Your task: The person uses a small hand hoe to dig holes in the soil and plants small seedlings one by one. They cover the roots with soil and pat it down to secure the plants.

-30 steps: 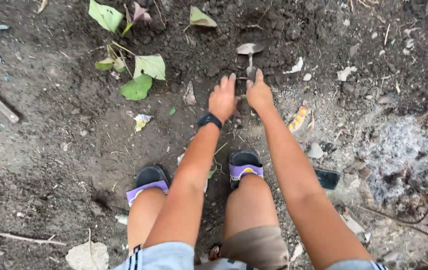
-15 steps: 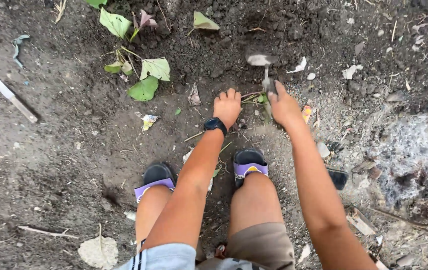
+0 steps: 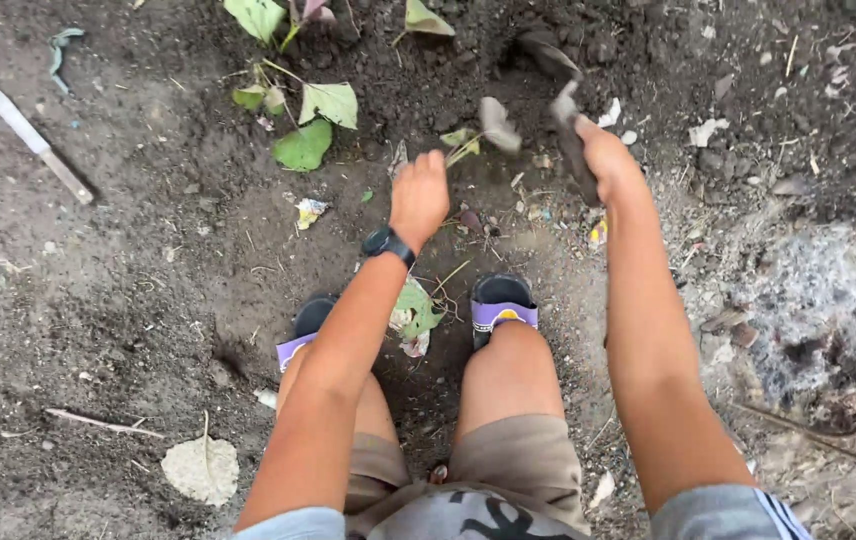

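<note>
The right hand (image 3: 603, 155) is clamped on a dark digging tool (image 3: 568, 130) held above the soil (image 3: 148, 300) at 1 o'clock. The left hand (image 3: 420, 195), with a black wristwatch (image 3: 388, 243), is curled shut just beside a blurred leaf (image 3: 498, 123) at 12 o'clock. A knife (image 3: 38, 143) lies at 10 o'clock, well apart.

We look down on bare dark soil. Our left hand (image 3: 418, 197), a black wristwatch (image 3: 388, 243) on its wrist, is loosely closed beside a small green-leaved seedling (image 3: 463, 140). Our right hand (image 3: 603, 155) grips a blurred grey metal trowel (image 3: 568, 125). Purple-strapped black sandals (image 3: 501, 305) frame a crumpled green leaf (image 3: 416, 310). A pale-bladed knife with a wooden handle (image 3: 38, 143) lies well apart, left.
</note>
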